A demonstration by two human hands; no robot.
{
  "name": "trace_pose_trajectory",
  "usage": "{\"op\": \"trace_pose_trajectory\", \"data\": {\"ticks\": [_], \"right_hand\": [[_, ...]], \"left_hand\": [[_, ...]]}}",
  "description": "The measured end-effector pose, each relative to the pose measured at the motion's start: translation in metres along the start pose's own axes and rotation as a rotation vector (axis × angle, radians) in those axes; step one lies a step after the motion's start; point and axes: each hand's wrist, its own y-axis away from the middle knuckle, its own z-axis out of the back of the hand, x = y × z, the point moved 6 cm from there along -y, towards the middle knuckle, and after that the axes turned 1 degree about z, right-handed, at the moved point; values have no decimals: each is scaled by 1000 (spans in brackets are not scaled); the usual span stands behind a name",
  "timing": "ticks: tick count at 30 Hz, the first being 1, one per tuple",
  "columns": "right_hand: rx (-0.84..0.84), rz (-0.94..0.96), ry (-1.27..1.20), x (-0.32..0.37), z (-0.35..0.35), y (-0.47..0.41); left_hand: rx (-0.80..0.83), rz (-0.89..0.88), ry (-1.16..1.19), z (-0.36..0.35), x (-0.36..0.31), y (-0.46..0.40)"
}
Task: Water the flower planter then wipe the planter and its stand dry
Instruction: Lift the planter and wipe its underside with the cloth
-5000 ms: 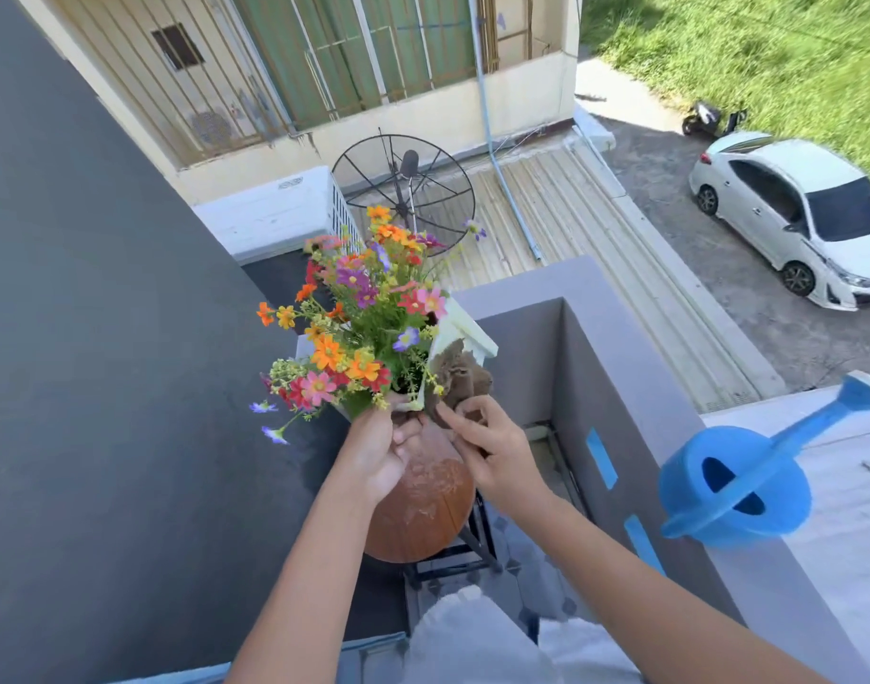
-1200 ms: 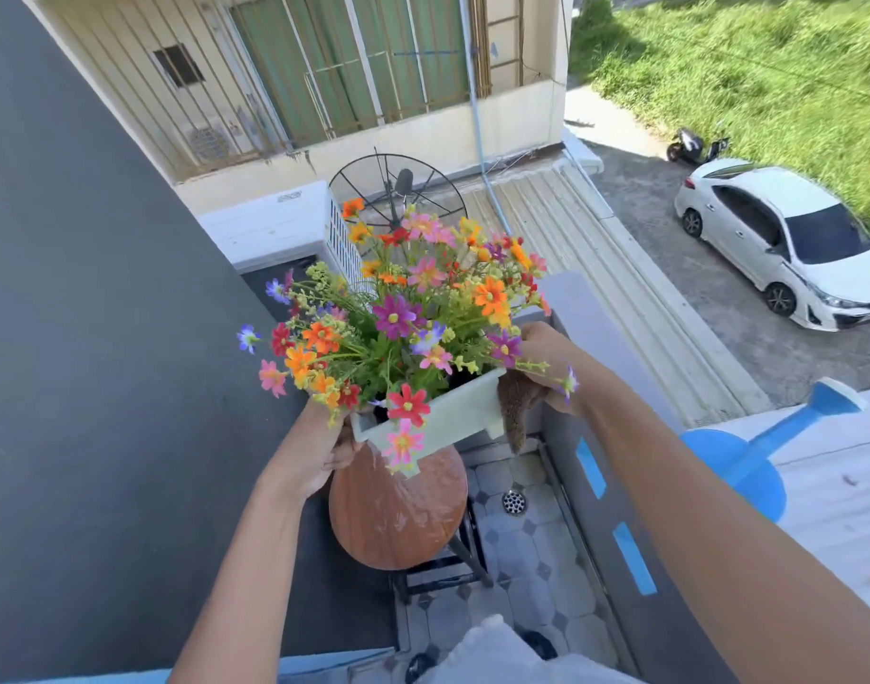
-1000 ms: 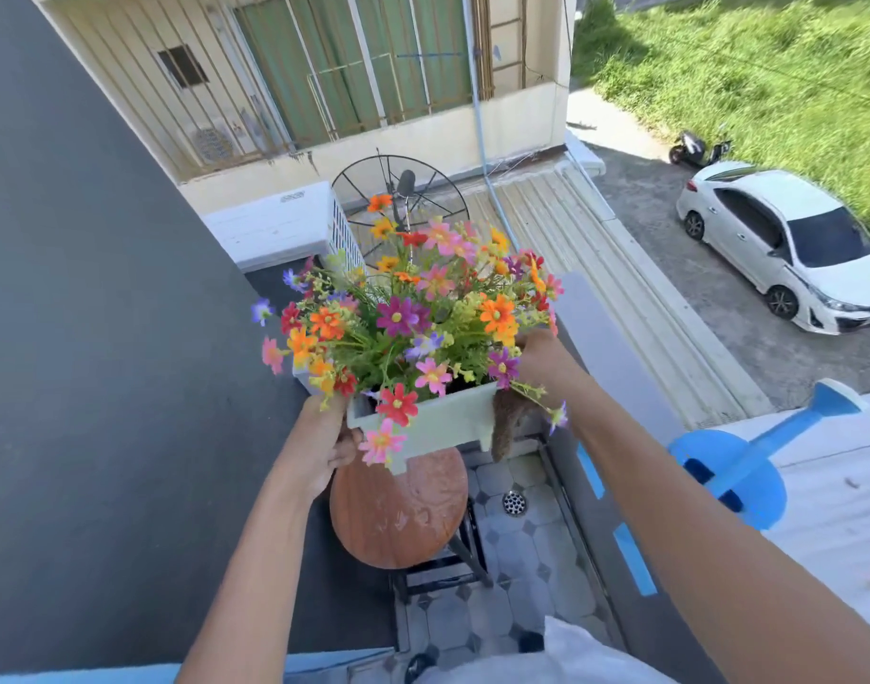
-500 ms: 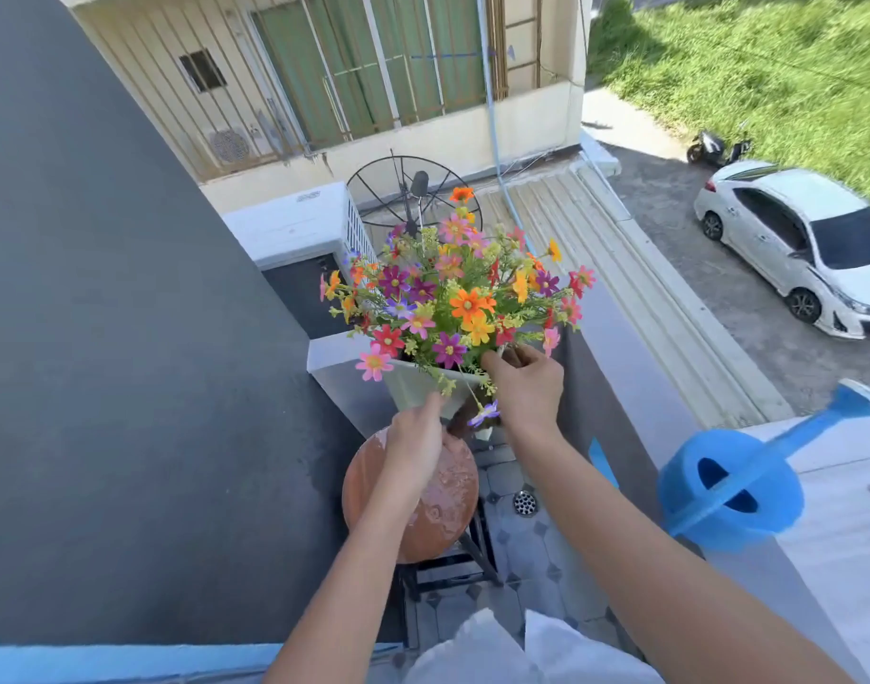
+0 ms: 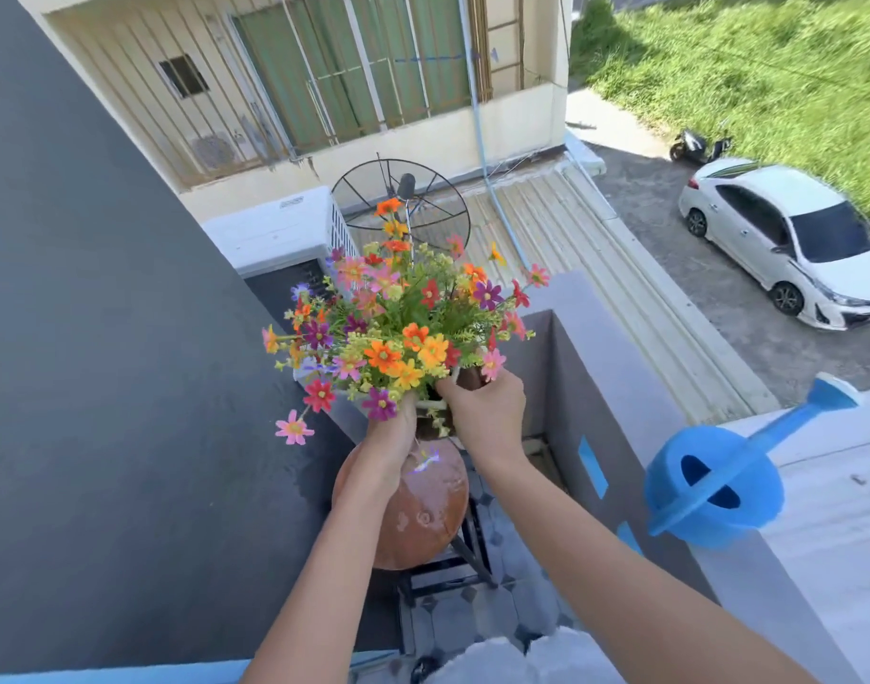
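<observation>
Held up over the round, reddish-brown wooden stand (image 5: 423, 515) with black metal legs: a pale rectangular planter (image 5: 435, 403) crammed with bright plastic-looking flowers (image 5: 398, 328) in orange, pink, purple and red; mostly hidden under blooms and fingers. Left hand (image 5: 391, 436) curled around the planter's near lower edge, fingers closed on it; right hand (image 5: 487, 412) closed over the near right rim, pressing a brownish, fuzzy cloth (image 5: 470, 377) against it. Stand's top glossy, spotted with wet patches. Tight corner: matte dark grey wall (image 5: 102, 362) hard on the left, smooth grey parapet wall (image 5: 620, 387) close on the right, narrow strip of patterned tile floor (image 5: 472, 609) between; open room only upward and above the parapet's top. Blue plastic watering can (image 5: 714, 486) with long spout resting upright on the parapet's ledge, well apart from both hands. Beyond: ribbed metal roof (image 5: 571, 239), mesh satellite dish (image 5: 403, 204), white car (image 5: 788, 239) parked on the pavement.
</observation>
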Motion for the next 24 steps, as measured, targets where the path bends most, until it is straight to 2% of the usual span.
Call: {"op": "trace_pose_trajectory", "data": {"ticks": [6, 10, 15, 18, 20, 24], "right_hand": [[188, 133, -113, 13, -4, 10], [116, 109, -138, 15, 7, -29], [36, 123, -28, 18, 13, -64], [-6, 48, -68, 11, 20, -75], [-6, 46, -34, 8, 21, -78], [97, 191, -39, 19, 2, -48]], "left_hand": [[-5, -33, 199, 12, -13, -5], [88, 13, 297, 11, -15, 1], [219, 44, 424, -2, -26, 17], [268, 54, 445, -6, -30, 26], [257, 74, 488, -5, -28, 29], [237, 117, 600, -11, -27, 23]]}}
